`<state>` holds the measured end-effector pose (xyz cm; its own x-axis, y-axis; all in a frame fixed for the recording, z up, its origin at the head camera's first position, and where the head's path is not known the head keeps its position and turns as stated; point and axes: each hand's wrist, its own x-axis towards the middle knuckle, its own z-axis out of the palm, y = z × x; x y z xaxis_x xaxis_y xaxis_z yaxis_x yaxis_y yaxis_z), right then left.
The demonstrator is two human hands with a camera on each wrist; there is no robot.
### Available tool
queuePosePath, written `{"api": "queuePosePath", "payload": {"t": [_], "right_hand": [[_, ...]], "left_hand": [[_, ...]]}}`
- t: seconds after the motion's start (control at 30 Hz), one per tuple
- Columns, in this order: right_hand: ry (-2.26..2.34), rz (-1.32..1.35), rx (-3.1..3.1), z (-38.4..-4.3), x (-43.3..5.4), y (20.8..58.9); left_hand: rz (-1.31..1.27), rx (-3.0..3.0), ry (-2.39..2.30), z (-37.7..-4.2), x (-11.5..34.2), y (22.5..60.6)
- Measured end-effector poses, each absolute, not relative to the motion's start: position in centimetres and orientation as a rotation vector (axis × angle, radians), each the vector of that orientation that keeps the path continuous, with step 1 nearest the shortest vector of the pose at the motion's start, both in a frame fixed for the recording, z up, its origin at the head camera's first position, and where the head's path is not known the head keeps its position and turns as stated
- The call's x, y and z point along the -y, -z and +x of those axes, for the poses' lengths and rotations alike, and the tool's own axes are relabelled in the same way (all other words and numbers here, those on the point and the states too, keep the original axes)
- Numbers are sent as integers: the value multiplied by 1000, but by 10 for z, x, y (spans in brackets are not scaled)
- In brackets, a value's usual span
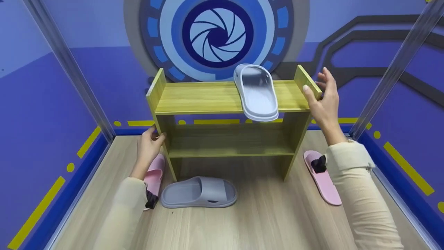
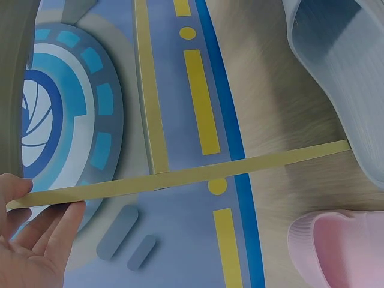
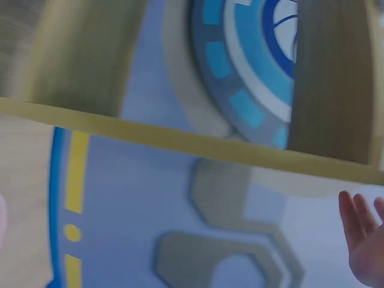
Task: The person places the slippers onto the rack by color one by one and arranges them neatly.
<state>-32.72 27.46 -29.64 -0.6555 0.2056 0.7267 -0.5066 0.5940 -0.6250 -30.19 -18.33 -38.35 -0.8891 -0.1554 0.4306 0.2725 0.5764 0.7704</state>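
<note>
A small wooden shoe rack [image 1: 229,152] stands upright on the floor. My left hand [image 1: 148,146] grips the edge of its left side panel, thumb on one face and fingers on the other, as the left wrist view shows. Beside the top of the right panel is my right hand [image 1: 324,100], its fingers extended; a gap separates it from the panel in the right wrist view. A light grey slipper [image 1: 258,93] lies on the top shelf, its end jutting over the front edge. Another grey slipper [image 1: 184,192] rests on the floor before the rack.
One pink slipper [image 1: 154,177] lies on the floor at the left, partly hidden by my left arm. A second pink slipper [image 1: 326,184] lies at the right near my sleeve. Blue printed walls [image 1: 111,69] with metal corner posts [image 1: 392,69] enclose the wood-look floor [image 1: 256,225].
</note>
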Motion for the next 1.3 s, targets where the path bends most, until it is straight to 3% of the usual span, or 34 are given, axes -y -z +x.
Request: {"api": "queuePosePath", "payload": {"t": [0.63, 1.3], "right_hand": [[-1432, 270, 2086, -297, -267, 370], [-1473, 329, 2309, -312, -290, 436]], "left_hand": [[-96, 2362, 1327, -302, 184, 383], [-82, 2359, 1274, -303, 184, 384]]}}
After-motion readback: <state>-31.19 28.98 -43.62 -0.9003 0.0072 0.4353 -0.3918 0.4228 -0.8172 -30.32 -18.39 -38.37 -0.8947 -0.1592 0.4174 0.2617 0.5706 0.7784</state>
